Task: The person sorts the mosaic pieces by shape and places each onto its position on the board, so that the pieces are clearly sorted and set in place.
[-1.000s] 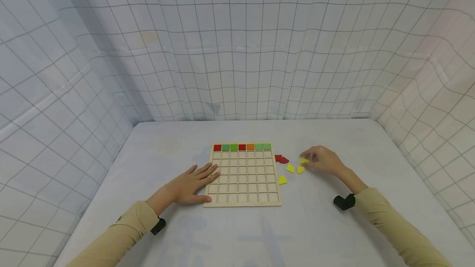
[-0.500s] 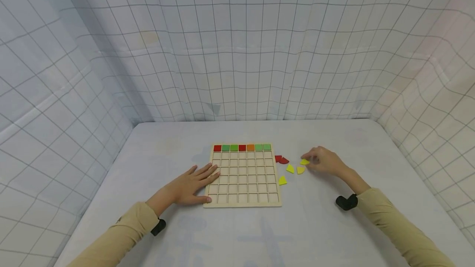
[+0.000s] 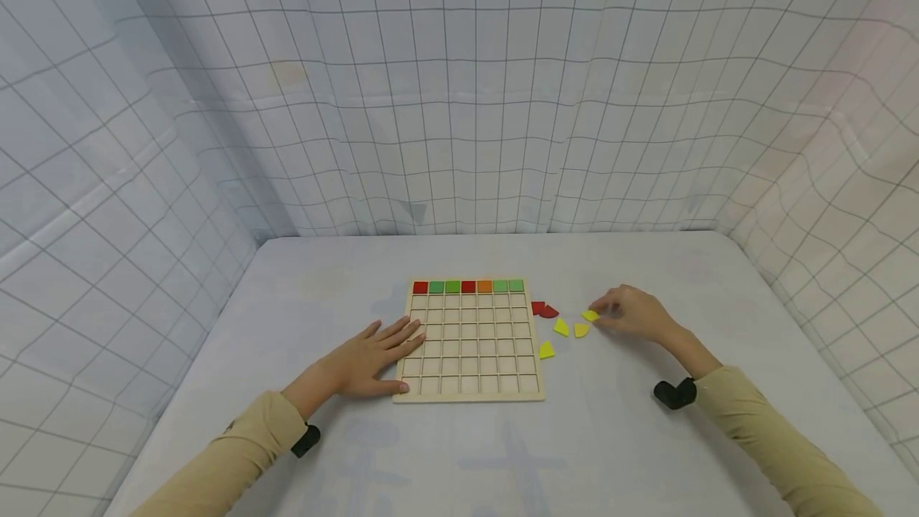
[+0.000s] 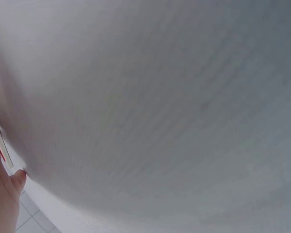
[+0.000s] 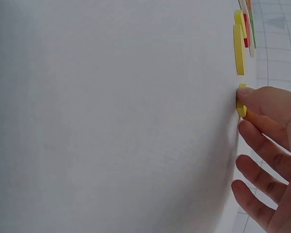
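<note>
My left hand (image 3: pixel 366 359) lies flat with spread fingers on the left edge of a wooden grid board (image 3: pixel 470 399); only part of that hand (image 4: pixel 2 194) shows in the left wrist view. The board's top row holds red, green and orange squares. To the right of the board, my right hand (image 3: pixel 635 314) pinches a yellow piece (image 3: pixel 590 315) at the tabletop. In the right wrist view the thumb and index finger of the hand (image 5: pixel 276 141) are on the edges of that yellow piece (image 5: pixel 241 108), with the other fingers loosely bent.
Between the board and my right hand lie a yellow piece (image 3: pixel 561 328), a rounded yellow piece (image 3: pixel 581 330), another yellow piece (image 3: pixel 547 350) and red pieces (image 3: pixel 549 312). A white cloth covers the table (image 3: pixel 474 461). Gridded curtains (image 3: pixel 474 102) stand behind and at both sides.
My right hand has shifted slightly right, and the yellow piece at its fingertips has turned a little. The left hand has stayed on the board.
</note>
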`<state>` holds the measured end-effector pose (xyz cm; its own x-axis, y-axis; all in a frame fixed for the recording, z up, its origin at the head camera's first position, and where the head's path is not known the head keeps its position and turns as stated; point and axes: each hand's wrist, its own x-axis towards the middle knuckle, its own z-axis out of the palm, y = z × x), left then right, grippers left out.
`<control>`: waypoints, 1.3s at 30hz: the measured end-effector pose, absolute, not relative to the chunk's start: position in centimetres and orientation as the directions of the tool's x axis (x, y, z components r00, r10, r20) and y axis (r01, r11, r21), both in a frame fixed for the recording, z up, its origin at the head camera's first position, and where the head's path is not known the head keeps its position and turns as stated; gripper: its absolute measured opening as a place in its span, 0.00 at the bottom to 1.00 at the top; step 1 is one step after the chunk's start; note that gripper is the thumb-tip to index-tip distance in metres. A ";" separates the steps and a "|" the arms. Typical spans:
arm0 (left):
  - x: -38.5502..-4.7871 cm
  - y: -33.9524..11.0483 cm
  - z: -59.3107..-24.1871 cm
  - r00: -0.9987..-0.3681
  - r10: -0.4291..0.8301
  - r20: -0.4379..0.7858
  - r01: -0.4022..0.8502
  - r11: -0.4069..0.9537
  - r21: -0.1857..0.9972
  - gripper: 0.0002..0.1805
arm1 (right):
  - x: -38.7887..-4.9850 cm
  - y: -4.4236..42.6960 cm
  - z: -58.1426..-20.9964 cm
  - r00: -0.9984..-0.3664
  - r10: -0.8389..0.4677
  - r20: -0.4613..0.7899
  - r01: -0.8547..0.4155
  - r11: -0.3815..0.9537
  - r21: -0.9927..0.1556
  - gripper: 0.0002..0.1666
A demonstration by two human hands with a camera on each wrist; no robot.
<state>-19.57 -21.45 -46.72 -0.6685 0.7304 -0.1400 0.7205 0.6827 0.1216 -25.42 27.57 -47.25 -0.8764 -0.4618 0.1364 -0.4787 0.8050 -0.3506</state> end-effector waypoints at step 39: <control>-19.5 -21.5 -46.6 -0.667 0.731 -0.147 0.723 0.682 0.111 0.44 | -26.7 22.1 -46.5 -0.908 -0.376 0.182 -0.417 0.844 -0.337 0.14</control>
